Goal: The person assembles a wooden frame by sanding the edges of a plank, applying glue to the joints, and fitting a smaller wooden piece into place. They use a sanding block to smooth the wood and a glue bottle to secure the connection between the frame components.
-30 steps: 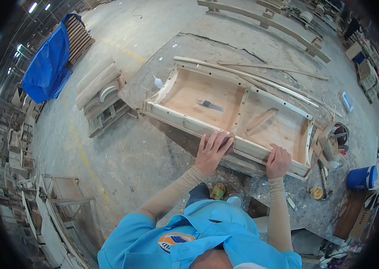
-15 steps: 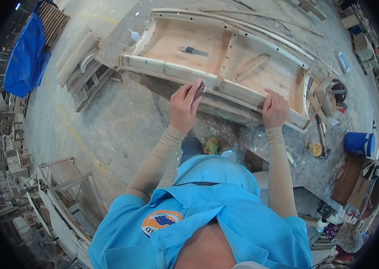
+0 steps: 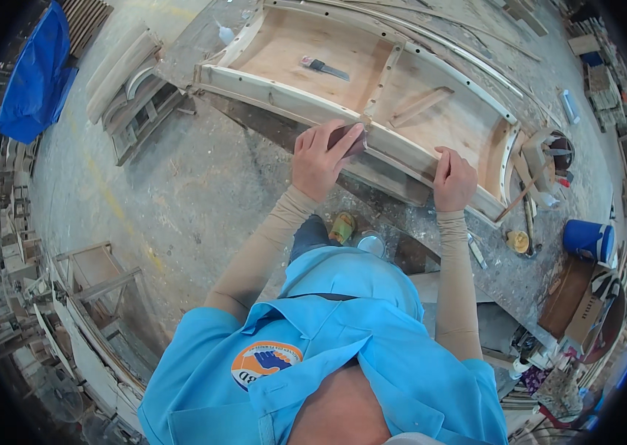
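Note:
My left hand (image 3: 316,165) pinches a brown folded piece of sandpaper (image 3: 352,139) against the near rail of a curved wooden frame (image 3: 265,95). The frame is divided by a crossbar (image 3: 384,87) with dark holes along it. Farther right, my right hand (image 3: 454,182) is closed over the same near rail, thumb and fingers gripping its edge. Inside the frame's left bay lies a small flat tool (image 3: 326,69) with a dark blade. A loose wooden strip (image 3: 421,106) rests slantwise in the right bay.
Long thin strips (image 3: 469,33) lie beyond the frame. Curved wooden parts (image 3: 124,70) stand at the left, near a blue tarp (image 3: 37,81). To the right are a blue bucket (image 3: 588,239), a yellow-topped pot (image 3: 519,242) and a cardboard box (image 3: 588,315). A white bottle (image 3: 225,33) stands at the frame's far left.
My left hand has slid right along the near rail with the sandpaper, whose broad face now shows. My right hand keeps its grip on the rail. The whole view has shifted slightly.

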{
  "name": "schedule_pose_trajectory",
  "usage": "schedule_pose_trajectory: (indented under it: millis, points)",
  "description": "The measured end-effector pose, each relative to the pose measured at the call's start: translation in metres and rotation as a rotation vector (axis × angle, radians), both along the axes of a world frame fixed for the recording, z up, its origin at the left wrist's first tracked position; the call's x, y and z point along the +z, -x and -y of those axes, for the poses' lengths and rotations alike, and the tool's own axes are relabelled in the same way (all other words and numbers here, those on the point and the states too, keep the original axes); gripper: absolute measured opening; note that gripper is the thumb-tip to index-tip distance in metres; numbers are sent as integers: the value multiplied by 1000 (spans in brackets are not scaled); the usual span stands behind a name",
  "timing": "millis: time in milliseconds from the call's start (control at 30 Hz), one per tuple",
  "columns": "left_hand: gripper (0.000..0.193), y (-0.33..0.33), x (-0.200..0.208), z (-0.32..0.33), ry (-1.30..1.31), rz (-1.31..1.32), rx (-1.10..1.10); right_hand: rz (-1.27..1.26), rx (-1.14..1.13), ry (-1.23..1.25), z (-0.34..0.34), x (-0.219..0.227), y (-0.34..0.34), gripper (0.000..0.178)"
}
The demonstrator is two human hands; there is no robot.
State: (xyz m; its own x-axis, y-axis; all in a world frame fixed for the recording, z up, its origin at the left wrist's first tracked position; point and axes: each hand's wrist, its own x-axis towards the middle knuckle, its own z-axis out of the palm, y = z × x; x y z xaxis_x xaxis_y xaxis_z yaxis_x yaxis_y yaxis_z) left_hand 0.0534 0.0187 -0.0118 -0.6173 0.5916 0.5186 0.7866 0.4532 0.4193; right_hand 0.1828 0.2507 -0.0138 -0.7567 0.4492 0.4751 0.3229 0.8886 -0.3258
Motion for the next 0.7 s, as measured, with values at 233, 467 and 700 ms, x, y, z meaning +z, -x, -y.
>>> schedule_pose_trajectory:
  millis: [233, 467, 700]
  points:
    - [60, 5, -25, -18, 92, -207, 113, 7, -3, -47, -2, -1, 3, 17]
    - [46, 3, -30, -6, 114, -256, 175, 15, 40, -64, 0, -8, 6, 22]
    - [35, -4, -41, -19, -28, -219, 94, 87, -10, -20, -27, -41, -14, 31]
